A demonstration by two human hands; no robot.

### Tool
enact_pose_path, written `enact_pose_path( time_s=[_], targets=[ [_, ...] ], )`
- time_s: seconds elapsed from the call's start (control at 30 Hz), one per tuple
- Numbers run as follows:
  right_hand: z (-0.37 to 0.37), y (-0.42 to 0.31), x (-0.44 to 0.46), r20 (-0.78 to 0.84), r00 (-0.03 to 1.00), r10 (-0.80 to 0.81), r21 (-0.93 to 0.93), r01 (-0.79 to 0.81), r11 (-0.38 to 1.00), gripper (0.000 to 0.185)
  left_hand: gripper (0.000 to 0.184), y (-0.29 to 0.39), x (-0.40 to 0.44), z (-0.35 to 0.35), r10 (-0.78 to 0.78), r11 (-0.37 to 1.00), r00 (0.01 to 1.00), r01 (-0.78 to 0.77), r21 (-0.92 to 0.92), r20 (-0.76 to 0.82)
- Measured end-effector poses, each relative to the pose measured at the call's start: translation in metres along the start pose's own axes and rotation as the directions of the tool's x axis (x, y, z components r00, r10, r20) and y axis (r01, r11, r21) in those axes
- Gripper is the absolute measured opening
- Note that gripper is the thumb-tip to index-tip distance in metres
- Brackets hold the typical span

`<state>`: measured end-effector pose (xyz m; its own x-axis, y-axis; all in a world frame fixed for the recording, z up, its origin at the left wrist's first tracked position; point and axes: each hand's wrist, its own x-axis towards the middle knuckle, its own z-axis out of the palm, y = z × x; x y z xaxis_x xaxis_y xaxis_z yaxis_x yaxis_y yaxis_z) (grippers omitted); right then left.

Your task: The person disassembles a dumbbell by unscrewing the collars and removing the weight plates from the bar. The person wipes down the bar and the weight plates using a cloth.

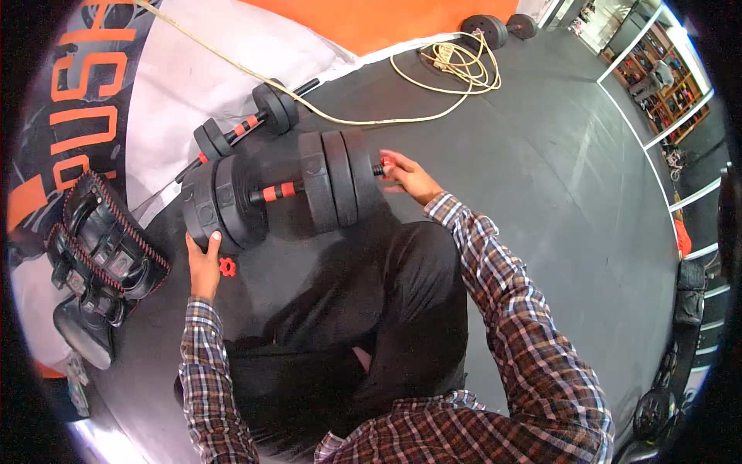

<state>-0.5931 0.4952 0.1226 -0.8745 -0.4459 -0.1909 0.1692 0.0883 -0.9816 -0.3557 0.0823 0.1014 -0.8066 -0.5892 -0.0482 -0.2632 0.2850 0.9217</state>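
Observation:
A black dumbbell (280, 191) with thick weight plates at both ends and a red-and-black grip lies on the mat before my crossed legs. My left hand (204, 263) holds the rim of its outer left plate (202, 210), thumb on the near side; the other fingers are mostly hidden. At the right end, the fingers of my right hand (413, 179) close around a red star nut (388, 165) on the threaded bar end. Another red star nut (226, 267) rests beside my left hand, close to the plates.
Behind lies a second dumbbell (246, 124) along the wall. A yellow cord (363, 121) runs to a coil at the back, near more weights (485, 31). Black strapped pads (104, 243) lean at the left. Shelves (672, 85) stand beyond white frames at right.

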Motion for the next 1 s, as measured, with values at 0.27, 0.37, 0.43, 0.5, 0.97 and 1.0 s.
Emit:
enact_pose_path(
  time_s=[0.27, 0.37, 0.43, 0.5, 0.97, 1.0],
  targets=[
    [-0.013, 0.009, 0.009, 0.032, 0.998, -0.051, -0.095, 0.054, 0.994, 0.038, 0.092, -0.008, 0.003, 0.001, -0.014, 1.0, 1.0, 0.014, -0.025, -0.006],
    [-0.014, 0.016, 0.008, 0.016, 0.995, -0.093, -0.028, 0.094, 0.995, 0.038, 0.093, 0.0, 0.0, 0.0, -0.01, 1.0, 1.0, 0.01, 0.004, -0.006],
    [-0.006, 0.007, 0.003, -0.011, 0.997, -0.07, 0.046, 0.07, 0.996, 0.036, 0.093, -0.001, 0.001, -0.001, -0.006, 1.0, 1.0, 0.006, 0.011, -0.004],
    [-0.001, -0.002, 0.003, -0.028, 0.998, 0.065, 0.096, -0.062, 0.993, 0.035, 0.093, -0.009, 0.006, -0.001, -0.012, 1.0, 1.0, 0.011, 0.014, 0.005],
    [-0.01, 0.01, 0.003, -0.053, 0.999, -0.006, 0.177, 0.015, 0.984, 0.031, 0.088, -0.009, 0.004, 0.002, 0.04, 0.999, 0.998, -0.04, 0.013, -0.045],
    [-0.004, 0.0, 0.001, -0.064, 0.996, 0.061, 0.193, -0.048, 0.98, 0.031, 0.088, -0.013, 0.005, 0.001, 0.06, 0.998, 0.997, -0.059, 0.016, -0.045]
  ],
)
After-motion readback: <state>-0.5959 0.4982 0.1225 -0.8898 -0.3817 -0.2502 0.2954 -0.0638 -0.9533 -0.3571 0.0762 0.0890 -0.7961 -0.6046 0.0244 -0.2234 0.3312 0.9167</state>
